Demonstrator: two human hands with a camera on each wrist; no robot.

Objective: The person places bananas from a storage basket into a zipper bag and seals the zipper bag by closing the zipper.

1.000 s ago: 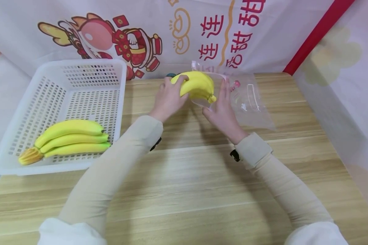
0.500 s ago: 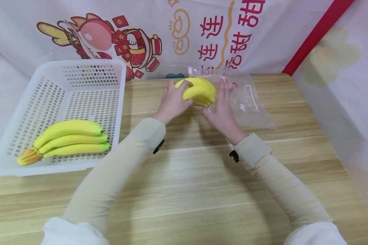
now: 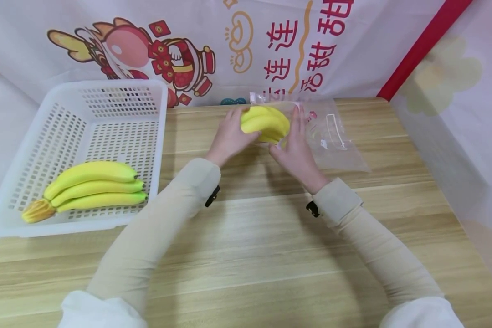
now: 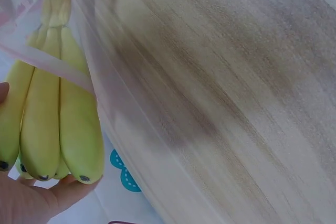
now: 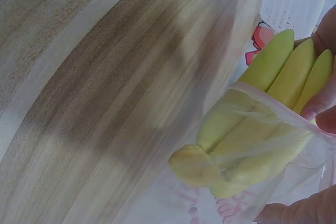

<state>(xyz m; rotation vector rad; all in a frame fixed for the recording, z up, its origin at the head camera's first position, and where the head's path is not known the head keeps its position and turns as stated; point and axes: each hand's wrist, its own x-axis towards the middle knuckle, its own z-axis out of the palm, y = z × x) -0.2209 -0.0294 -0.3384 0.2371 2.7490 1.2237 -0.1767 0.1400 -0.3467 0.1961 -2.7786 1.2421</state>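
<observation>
Cloth backdrop: white, printed with a cartoon figure and red lettering, standing behind the table.
Table: pale wood grain running across, bare in its near middle.
Beige sleeves: reaching forward over the wood from the near edge, white fabric higher up each arm.
Basket: white, perforated plastic, at the person's left.
Clear bag: lying toward the back of the table, right of centre, mouth toward the left hand.
Basket bananas: one bunch on the basket floor, stem at the left, green-tinged tips at the right.
Held bananas: a second bunch between the hands, stem end inside the clear bag, tips outside its mouth.
Left hand: fingers and thumb curled around the tip end of the held bananas.
Right hand: at the bag's mouth, fingers straight, thumb spread wide from them; whether it pinches the film, I cannot tell.
Black pieces: one at each cuff.
</observation>
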